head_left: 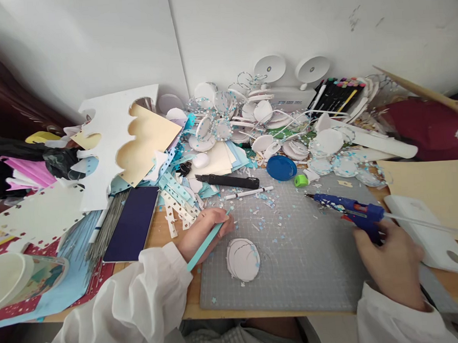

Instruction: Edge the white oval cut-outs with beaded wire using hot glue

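A narrow light-blue paper strip (206, 246) is pinched between the closed fingers of my left hand (211, 228), above the left side of the grey cutting mat (296, 275). At the right, my right hand (391, 260) has its fingers round the handle of a blue hot glue gun (348, 206). The gun's dark nozzle points left, and a clear glue stick (419, 222) juts from its back. Just right of my left hand, a stack of round white paper discs (243, 260) lies on the mat.
A black utility knife (229, 181), a white pen (249, 193), a blue lid (281, 167) and a small green sharpener-like block (300, 180) lie along the mat's far side. Behind them are piled white discs with wire and blue bits (215, 126). A dark blue phone-like slab (132, 225) lies left.
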`<state>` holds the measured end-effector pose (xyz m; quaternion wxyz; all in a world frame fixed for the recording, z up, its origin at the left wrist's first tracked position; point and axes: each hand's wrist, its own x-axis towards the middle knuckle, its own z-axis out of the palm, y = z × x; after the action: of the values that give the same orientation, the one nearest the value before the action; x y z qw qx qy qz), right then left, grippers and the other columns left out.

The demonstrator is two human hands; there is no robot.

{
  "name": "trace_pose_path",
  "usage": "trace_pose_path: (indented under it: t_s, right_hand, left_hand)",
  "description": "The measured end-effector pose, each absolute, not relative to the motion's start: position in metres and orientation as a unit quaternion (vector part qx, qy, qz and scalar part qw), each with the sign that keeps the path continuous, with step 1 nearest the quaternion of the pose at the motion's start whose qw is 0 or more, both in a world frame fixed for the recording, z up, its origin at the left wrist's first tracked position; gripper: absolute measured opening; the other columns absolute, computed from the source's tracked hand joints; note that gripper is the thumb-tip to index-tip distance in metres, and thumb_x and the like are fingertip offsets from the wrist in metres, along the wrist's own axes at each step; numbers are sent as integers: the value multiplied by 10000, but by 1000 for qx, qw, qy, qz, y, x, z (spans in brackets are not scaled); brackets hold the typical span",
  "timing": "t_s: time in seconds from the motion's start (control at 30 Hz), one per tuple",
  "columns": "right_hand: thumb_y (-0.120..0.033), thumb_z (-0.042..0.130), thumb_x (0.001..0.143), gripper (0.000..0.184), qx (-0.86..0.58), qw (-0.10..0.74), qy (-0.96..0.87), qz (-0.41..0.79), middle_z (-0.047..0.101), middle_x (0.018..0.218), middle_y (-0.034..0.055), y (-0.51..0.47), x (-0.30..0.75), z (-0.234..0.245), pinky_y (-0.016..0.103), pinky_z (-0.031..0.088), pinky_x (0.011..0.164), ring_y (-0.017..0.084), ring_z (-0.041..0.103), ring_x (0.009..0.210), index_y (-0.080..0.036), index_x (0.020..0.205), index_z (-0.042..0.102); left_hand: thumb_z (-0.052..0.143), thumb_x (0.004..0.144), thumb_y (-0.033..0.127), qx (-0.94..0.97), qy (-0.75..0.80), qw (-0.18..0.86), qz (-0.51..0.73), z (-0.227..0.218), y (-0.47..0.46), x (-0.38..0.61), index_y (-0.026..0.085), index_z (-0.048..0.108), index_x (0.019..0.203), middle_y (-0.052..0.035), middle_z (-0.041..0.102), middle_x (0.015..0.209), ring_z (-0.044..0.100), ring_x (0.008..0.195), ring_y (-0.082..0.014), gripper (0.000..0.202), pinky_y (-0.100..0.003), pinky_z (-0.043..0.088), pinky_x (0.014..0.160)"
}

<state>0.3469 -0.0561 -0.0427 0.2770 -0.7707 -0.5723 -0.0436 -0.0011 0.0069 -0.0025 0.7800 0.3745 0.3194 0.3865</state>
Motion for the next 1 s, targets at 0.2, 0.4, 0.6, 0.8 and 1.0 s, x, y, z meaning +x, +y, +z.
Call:
trace_pose_path:
  t_s: [0.2, 0.4, 0.6, 0.8, 1.0]
  right_hand:
    - [-335, 492, 728, 128, -790, 238, -564, -46, 482, 634, 55, -33, 331, -29, 405, 368, 595, 282, 522, 625, -269, 706, 384]
    - [-454, 686, 567, 330, -824, 312, -473, -20, 453, 481, 19, -14, 303, 0, 340, 330, 484, 201, 467, 484, -265, 544, 416]
    - [-413, 641, 594, 306, -708, 409, -571, 69, 483, 414, 4, 9, 252, 17, 286, 357, 440, 138, 438, 406, -222, 436, 463]
    - [-312, 562, 583, 307, -654, 412, -623, 117, 329, 343, -52, 9, 230, -5, 247, 293, 367, 91, 327, 343, -240, 388, 336]
    - [-308, 530, 592, 317, -642, 387, -650, 125, 307, 338, -54, 1, 231, -14, 234, 270, 359, 82, 294, 351, -238, 386, 299]
  left_hand:
    - [511, 769, 278, 394, 328, 771, 377, -3, 8, -2, 191, 375, 425, 31, 301, 468, 267, 536, -121, 380, -292, 314, 669]
    - [525, 754, 281, 412, 336, 760, 374, -5, 7, -3, 189, 412, 421, 24, 344, 463, 302, 545, -125, 364, -294, 302, 650]
    - [530, 754, 245, 434, 341, 748, 369, -13, 6, -5, 179, 463, 423, 14, 383, 478, 324, 554, -129, 344, -297, 278, 621]
    - [526, 756, 262, 456, 348, 739, 354, -15, 6, -6, 181, 470, 416, 16, 363, 453, 315, 520, -124, 354, -304, 239, 577]
    - [544, 736, 310, 461, 375, 737, 322, -11, 5, -6, 189, 462, 424, 16, 366, 444, 325, 503, -124, 344, -309, 235, 562]
